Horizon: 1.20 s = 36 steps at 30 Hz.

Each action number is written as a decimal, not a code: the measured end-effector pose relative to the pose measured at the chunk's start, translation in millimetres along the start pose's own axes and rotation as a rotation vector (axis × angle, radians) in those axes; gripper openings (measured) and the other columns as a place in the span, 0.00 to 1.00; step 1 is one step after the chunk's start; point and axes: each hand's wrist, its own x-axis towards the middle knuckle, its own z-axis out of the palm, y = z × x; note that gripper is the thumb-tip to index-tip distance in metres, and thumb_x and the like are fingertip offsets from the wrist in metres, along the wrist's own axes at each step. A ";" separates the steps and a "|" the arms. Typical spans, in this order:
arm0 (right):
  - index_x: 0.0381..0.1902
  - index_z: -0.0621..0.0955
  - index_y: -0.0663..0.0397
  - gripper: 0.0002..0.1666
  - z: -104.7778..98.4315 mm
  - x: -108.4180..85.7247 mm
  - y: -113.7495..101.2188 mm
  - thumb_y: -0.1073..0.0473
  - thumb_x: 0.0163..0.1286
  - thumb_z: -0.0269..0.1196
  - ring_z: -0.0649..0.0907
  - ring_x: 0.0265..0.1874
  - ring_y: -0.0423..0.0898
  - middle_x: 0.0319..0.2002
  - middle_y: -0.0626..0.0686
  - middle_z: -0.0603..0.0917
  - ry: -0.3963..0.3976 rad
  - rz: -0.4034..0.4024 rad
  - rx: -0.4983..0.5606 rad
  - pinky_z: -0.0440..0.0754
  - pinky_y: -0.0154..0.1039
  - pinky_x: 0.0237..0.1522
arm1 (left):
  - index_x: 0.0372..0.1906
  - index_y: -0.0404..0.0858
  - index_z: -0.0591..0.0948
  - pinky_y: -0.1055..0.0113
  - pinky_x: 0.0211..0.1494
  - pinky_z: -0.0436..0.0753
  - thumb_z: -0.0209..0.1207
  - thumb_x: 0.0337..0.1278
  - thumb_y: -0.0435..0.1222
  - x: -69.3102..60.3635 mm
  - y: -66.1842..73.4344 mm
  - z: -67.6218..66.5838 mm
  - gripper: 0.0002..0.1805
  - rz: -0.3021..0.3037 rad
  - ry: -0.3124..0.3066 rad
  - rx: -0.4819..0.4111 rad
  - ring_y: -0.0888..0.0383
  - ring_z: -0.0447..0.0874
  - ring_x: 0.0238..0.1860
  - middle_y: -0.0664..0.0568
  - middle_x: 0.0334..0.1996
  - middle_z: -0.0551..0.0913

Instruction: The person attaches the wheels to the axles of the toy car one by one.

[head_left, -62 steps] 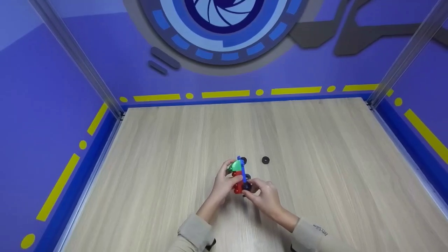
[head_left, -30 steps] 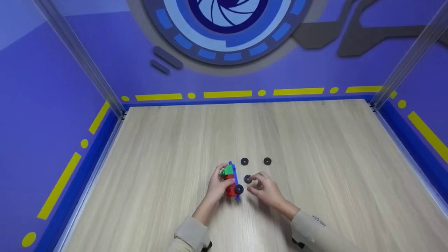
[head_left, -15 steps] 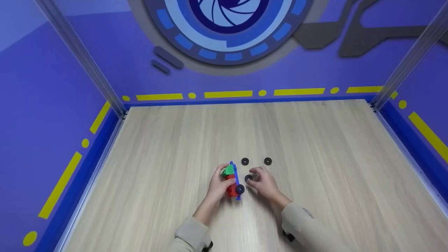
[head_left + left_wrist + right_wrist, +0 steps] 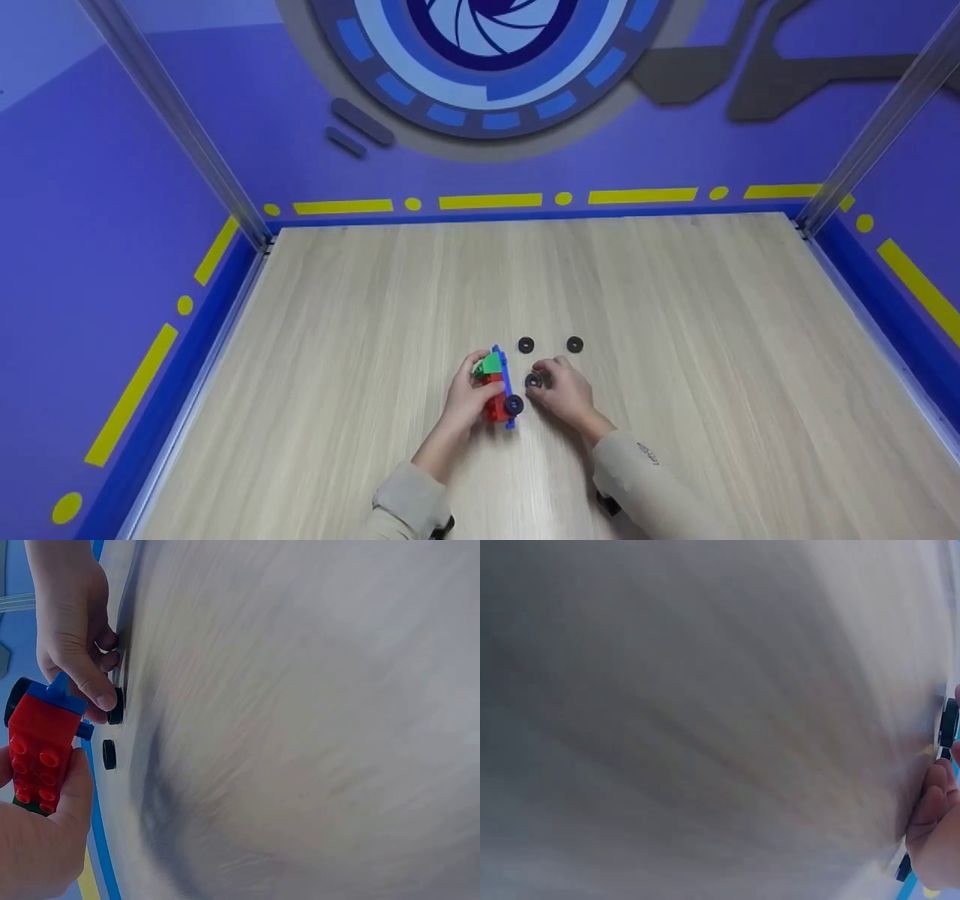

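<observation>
My left hand [image 4: 466,401] grips a toy car [image 4: 493,407] of red, green and blue bricks, tipped on its side so its blue base faces right. One black wheel [image 4: 514,405] sits on the base's near end. In the left wrist view the car's red studded brick [image 4: 41,739] shows between thumb and fingers. To the right, my right hand [image 4: 568,391] pinches a loose black wheel [image 4: 533,381] between thumb and index finger, on the table. The left wrist view shows the thumb against that wheel [image 4: 115,706]. The right wrist view catches only part of the hand [image 4: 937,821].
Two more black wheels, a left one [image 4: 526,345] and a right one [image 4: 574,344], lie flat on the wooden table [image 4: 375,315] just beyond the hands. Blue-purple panels [image 4: 480,172] wall the table at the back and both sides.
Two seconds ago the right hand was at the car's near wheel. It has since moved to the loose wheel and closed thumb and finger on it. The car shifted slightly left and nearer.
</observation>
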 end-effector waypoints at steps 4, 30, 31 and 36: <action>0.36 0.79 0.50 0.18 1.3 1.2 -1.3 0.53 0.45 0.67 0.77 0.33 0.46 0.33 0.48 0.75 0.011 -0.008 -0.039 0.73 0.44 0.38 | 0.61 0.43 0.61 0.60 0.42 0.78 0.56 0.48 0.28 -3.7 6.6 -1.8 0.32 -0.024 -0.028 -0.037 0.52 0.75 0.44 0.37 0.52 0.72; 0.37 0.80 0.53 0.16 -6.9 0.7 2.3 0.58 0.47 0.67 0.74 0.31 0.43 0.31 0.49 0.74 -0.013 -0.010 0.052 0.72 0.41 0.37 | 0.61 0.45 0.62 0.60 0.45 0.77 0.56 0.49 0.29 -5.5 7.8 -1.3 0.31 -0.017 -0.002 -0.004 0.50 0.74 0.48 0.36 0.54 0.70; 0.37 0.80 0.54 0.16 -8.7 0.8 2.5 0.59 0.47 0.67 0.74 0.31 0.43 0.31 0.49 0.74 -0.017 -0.013 0.065 0.72 0.40 0.36 | 0.61 0.45 0.62 0.61 0.45 0.77 0.56 0.49 0.29 -5.7 8.1 -1.5 0.31 -0.014 -0.004 -0.001 0.50 0.74 0.47 0.37 0.54 0.70; 0.37 0.80 0.55 0.16 -18.1 1.9 1.1 0.61 0.48 0.66 0.72 0.29 0.42 0.31 0.49 0.73 -0.046 -0.006 0.127 0.69 0.37 0.32 | 0.61 0.45 0.61 0.61 0.45 0.77 0.56 0.50 0.29 -4.0 4.4 -1.5 0.31 -0.017 -0.011 -0.004 0.50 0.74 0.47 0.37 0.54 0.69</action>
